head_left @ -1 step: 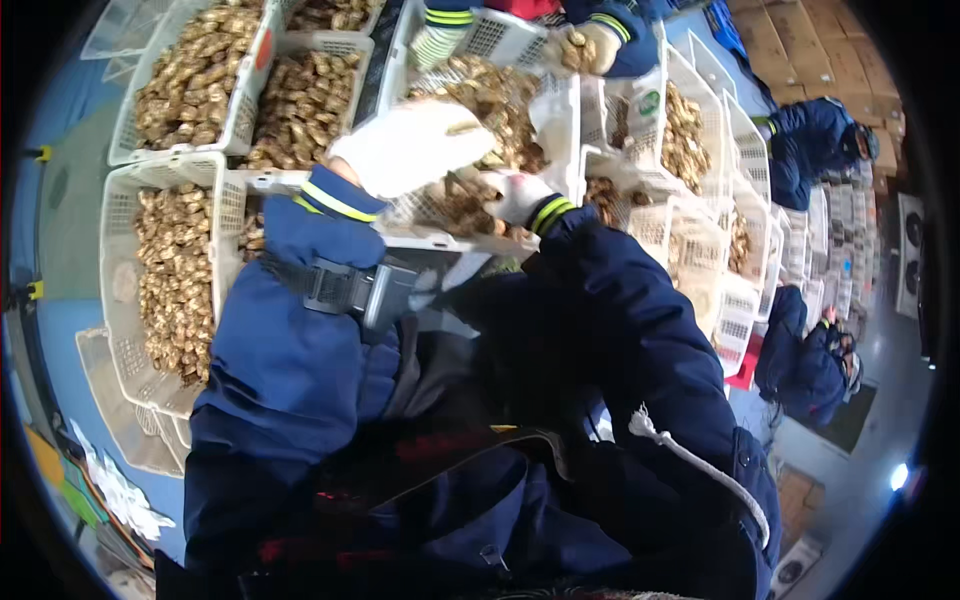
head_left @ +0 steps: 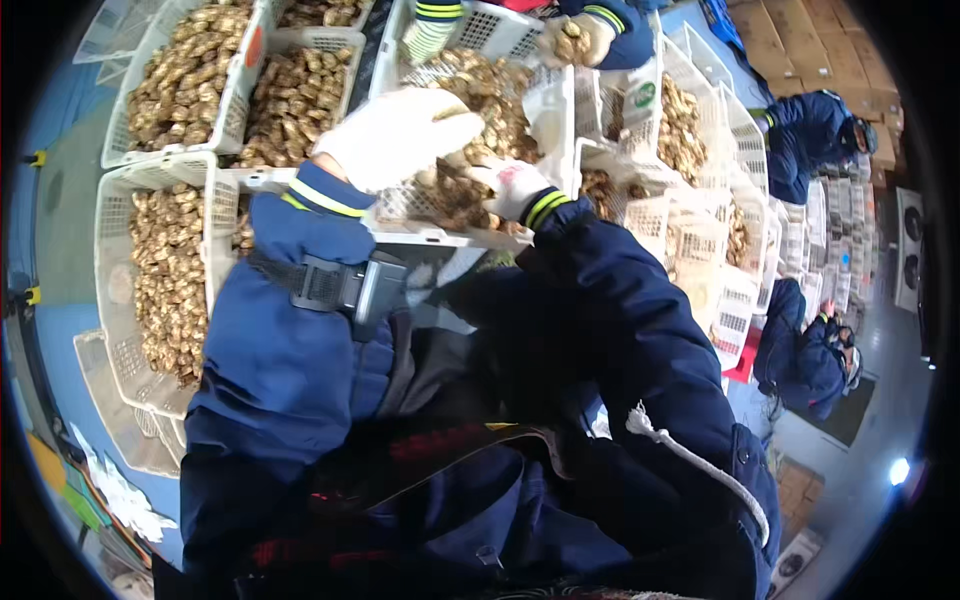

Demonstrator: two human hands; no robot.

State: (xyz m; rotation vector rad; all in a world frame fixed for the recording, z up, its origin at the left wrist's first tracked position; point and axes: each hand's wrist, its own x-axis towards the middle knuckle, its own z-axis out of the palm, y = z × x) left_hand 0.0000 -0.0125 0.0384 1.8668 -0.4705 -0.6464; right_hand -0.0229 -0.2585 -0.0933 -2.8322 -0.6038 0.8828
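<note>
My left hand [head_left: 395, 140], in a bright white glove, is over the left side of a white slotted crate [head_left: 558, 120] of brown bulbs [head_left: 498, 110]. Its fingers are bent round a brown bulb [head_left: 450, 108], only part of which shows; glare washes out the glove. Beside it, at the near end of the crate, my right hand [head_left: 515, 188], also gloved, has its fingers closed at a darker clump of bulbs with roots [head_left: 458, 200]. The fingertips there are partly hidden by the clump.
Across the crate, a co-worker's gloved hand [head_left: 582, 42] holds bulbs; the other, in a striped glove [head_left: 428, 38], is at the crate's far left. Full bulb crates [head_left: 165, 270] stand left, more crates [head_left: 680, 150] right. Two other people [head_left: 820, 140] are at far right.
My left hand has shifted slightly up and left with the bulb. My right hand stays at the clump, and the whole view has moved a little left.
</note>
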